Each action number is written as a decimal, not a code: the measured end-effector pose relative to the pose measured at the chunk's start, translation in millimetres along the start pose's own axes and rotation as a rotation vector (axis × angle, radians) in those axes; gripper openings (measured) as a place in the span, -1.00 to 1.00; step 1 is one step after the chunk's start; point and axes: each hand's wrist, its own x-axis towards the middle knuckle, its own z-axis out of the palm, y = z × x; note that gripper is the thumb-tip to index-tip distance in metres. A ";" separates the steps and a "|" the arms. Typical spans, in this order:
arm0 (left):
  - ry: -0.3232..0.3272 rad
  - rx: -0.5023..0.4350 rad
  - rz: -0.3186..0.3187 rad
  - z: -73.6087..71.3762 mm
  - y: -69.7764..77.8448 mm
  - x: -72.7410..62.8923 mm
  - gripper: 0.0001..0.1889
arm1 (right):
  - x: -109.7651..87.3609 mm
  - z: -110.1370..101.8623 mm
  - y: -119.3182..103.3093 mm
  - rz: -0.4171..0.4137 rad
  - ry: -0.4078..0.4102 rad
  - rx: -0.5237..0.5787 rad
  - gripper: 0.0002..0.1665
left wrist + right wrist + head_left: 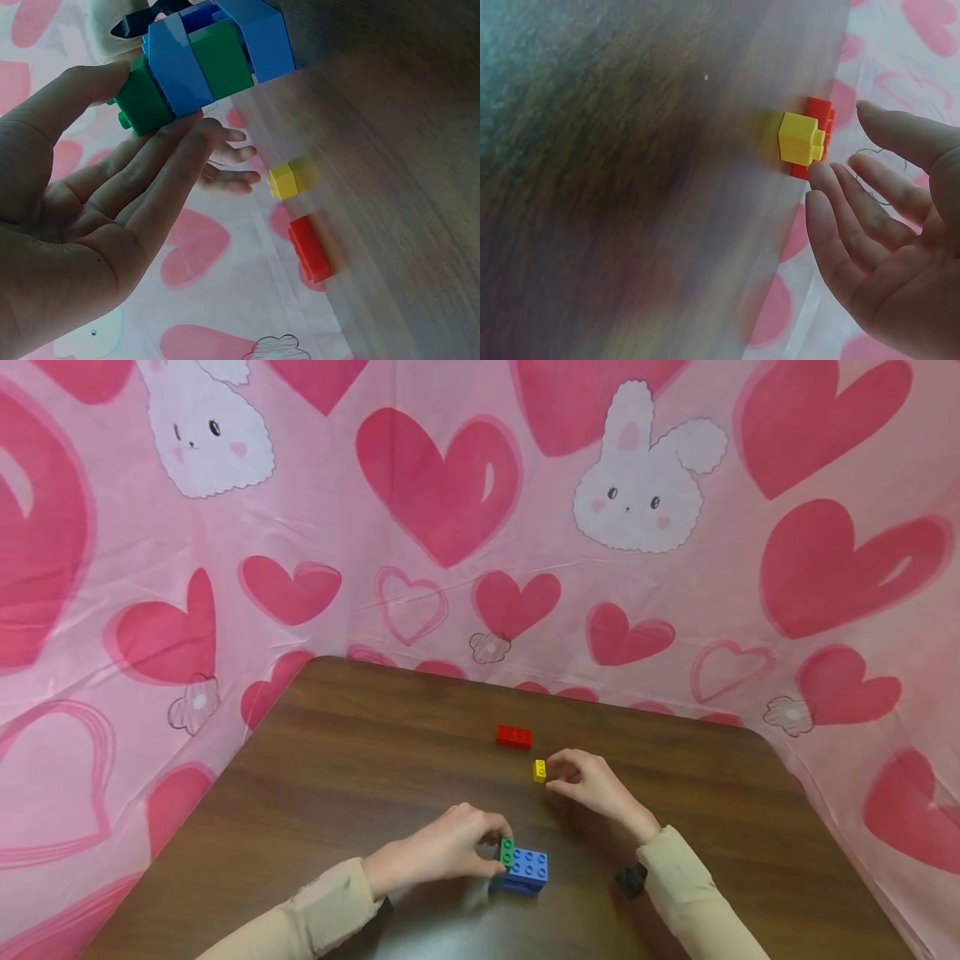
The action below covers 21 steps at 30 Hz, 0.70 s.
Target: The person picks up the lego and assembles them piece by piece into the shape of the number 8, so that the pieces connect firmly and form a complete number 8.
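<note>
Partly hidden, a green brick point(507, 853) is pinched between the left hand's point(453, 845) thumb and fingers, atop blue bricks point(530, 864); a second green brick point(223, 60) shows clearly only from the left wrist. The right hand's point(594, 785) parted fingers hold nothing; just beyond their tips, contact unclear, a yellow brick point(539, 771) masks, from that wrist, the red brick's point(513, 737) middle.

"What's beneath the left grip point(446, 847) and the right grip point(596, 785)?"

"A brown wood-grain surface point(337, 760), rounded at its far corners."

"And beyond the grips?"

"A creased pink cloth point(330, 485) with hearts point(438, 485), small flowers point(489, 647) and white rabbit faces point(637, 525), one beyond the right grip."
</note>
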 end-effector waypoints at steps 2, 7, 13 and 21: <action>-0.001 0.000 -0.005 0.2 0.2 -0.3 -0.72 | 2.2 0.7 0.9 0.010 -0.005 -0.009 -0.59; 0.005 0.006 -0.006 0.6 1.0 -1.1 -0.73 | 6.7 3.0 4.0 0.049 -0.014 -0.021 -0.58; -0.002 0.011 -0.018 -0.4 1.9 -1.9 -0.73 | 12.2 6.2 7.4 0.090 -0.019 0.003 -0.57; 0.005 0.029 -0.016 -0.3 2.9 -2.2 -0.74 | 19.9 10.4 13.2 0.099 -0.047 0.000 -0.54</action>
